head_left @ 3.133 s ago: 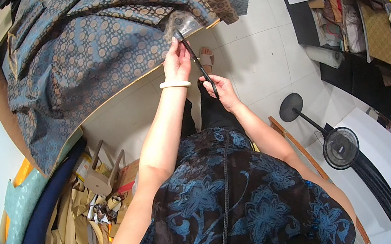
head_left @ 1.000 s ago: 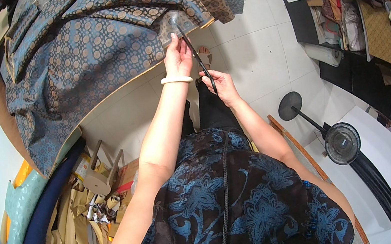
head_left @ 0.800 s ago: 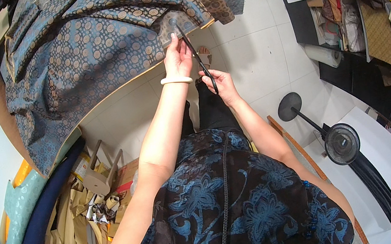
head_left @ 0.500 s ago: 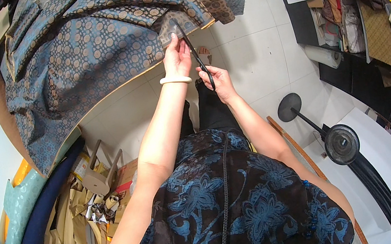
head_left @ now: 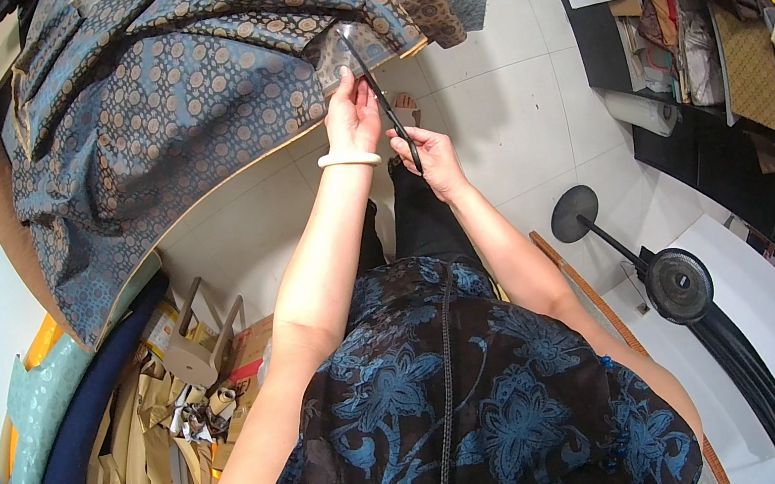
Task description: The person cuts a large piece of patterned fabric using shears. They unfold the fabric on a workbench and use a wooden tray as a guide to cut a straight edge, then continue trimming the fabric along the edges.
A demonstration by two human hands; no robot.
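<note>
A large blue-grey cloth (head_left: 186, 102) with tan round motifs drapes across the upper left. My left hand (head_left: 353, 117), palm up with a white bangle at the wrist, pinches the cloth's front edge, where a paler underside is turned up. From my right hand (head_left: 431, 155) a long, slim black tool, probably scissors seen edge-on (head_left: 380, 98), slants up past my left fingers. Its tip lies over the turned-up flap, and its lower end is gripped in my right fingers. Whether its blades are apart cannot be made out.
A black shelf (head_left: 595, 21) with folded fabrics stands at the right. Below it are a round-based black fan (head_left: 679, 286) and a wooden strip (head_left: 588, 297). Fabric rolls (head_left: 103, 415), a stool (head_left: 199, 355) and brown paper (head_left: 133, 480) crowd the lower left.
My right hand and the black tool have shifted very slightly up and left. The left hand keeps its hold on the cloth edge, nearly still.
</note>
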